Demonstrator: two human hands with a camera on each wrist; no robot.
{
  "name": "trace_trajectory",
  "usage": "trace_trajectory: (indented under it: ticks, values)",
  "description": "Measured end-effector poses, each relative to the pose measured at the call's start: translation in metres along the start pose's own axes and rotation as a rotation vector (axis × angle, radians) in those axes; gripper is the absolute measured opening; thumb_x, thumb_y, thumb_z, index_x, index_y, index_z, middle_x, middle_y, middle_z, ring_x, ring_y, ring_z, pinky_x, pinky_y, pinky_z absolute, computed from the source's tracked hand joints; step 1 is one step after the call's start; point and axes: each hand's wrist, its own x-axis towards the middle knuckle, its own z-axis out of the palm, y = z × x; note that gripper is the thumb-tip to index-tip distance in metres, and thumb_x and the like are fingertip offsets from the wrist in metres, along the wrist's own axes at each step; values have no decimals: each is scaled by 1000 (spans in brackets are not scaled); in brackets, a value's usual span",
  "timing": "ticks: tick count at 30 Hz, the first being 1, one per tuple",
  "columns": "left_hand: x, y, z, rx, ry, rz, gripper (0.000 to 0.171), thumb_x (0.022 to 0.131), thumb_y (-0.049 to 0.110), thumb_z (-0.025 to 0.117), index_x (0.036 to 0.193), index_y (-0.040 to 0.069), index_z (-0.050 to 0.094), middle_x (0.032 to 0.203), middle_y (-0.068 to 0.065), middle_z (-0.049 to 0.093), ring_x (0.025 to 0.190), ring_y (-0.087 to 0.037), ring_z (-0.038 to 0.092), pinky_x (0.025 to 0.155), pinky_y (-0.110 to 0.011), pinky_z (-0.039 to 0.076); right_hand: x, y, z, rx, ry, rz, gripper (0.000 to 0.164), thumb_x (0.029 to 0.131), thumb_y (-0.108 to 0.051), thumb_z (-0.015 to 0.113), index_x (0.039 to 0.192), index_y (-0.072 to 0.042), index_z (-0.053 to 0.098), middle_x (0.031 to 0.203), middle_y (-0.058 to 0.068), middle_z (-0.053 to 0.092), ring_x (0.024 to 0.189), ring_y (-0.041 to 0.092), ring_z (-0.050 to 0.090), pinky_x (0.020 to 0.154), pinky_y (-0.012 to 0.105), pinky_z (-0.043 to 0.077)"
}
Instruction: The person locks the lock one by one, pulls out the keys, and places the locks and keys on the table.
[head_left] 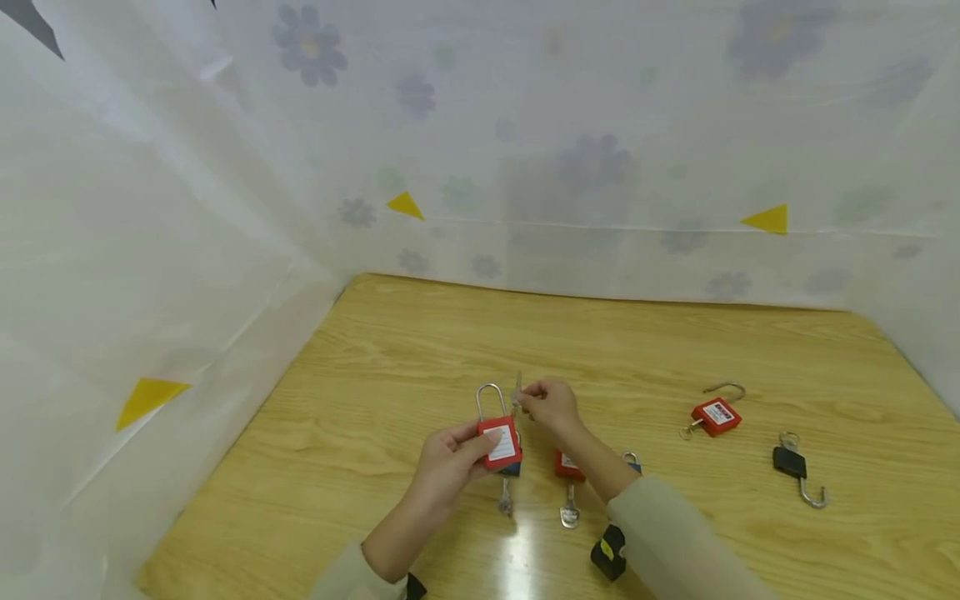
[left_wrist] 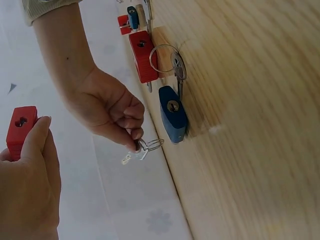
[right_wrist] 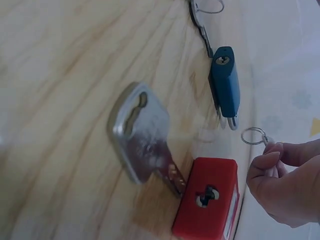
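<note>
My left hand (head_left: 444, 467) grips a red padlock (head_left: 499, 443) by its body, with the thumb across the white label and the closed shackle upward. In the left wrist view its keyhole end (left_wrist: 21, 123) faces the camera. Just right of the shackle, my right hand (head_left: 552, 408) pinches a small key (head_left: 517, 390), whose ring (right_wrist: 253, 135) hangs out beyond the fingers in the right wrist view. Key and padlock are apart. Beneath the held padlock lies a blue padlock (left_wrist: 173, 114), partly hidden in the head view, with a ringed key (left_wrist: 178, 70) beside it.
Another red padlock (head_left: 568, 467) lies with a key (head_left: 570, 512) near the right forearm, which partly hides a blue padlock (head_left: 633, 463) and a black padlock (head_left: 609, 553). Farther right lie an open red padlock (head_left: 717, 416) and an open black padlock (head_left: 789, 461). White sheeting surrounds the wooden table (head_left: 450, 325).
</note>
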Motion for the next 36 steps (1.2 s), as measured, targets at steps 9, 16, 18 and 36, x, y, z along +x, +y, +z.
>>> trace_trajectory:
  ticks: [9, 16, 18, 36]
  values:
    - [-2, -6, -2, -13, 9, 0, 46, 92, 9, 55, 128, -16, 43, 121, -28, 57, 98, -18, 64, 82, -25, 54, 13, 5, 7, 0, -1, 111, 13, 87, -5, 59, 88, 7, 63, 64, 7, 62, 51, 8, 47, 46, 18, 39]
    - [-2, -8, 1, -11, 21, -11, 46, 91, 10, 56, 127, -15, 44, 121, -28, 57, 97, -17, 64, 82, -26, 54, 15, 9, 4, 10, -12, 152, 14, 86, 2, 55, 89, 12, 63, 55, 4, 59, 47, 8, 50, 45, 17, 43]
    - [-2, -9, 3, -17, 12, -8, 45, 91, 9, 56, 127, -16, 44, 121, -28, 57, 96, -16, 65, 82, -26, 54, 14, 10, 3, -6, -7, 154, 13, 85, 2, 56, 88, 12, 64, 54, 4, 59, 46, 7, 50, 44, 17, 43]
    - [1, -12, 11, -17, 16, -35, 44, 90, 10, 57, 126, -15, 46, 118, -26, 60, 93, -14, 65, 81, -26, 55, 7, 12, 1, -207, 71, 65, 13, 79, -4, 64, 82, 8, 66, 68, 11, 63, 61, 13, 53, 51, 18, 41]
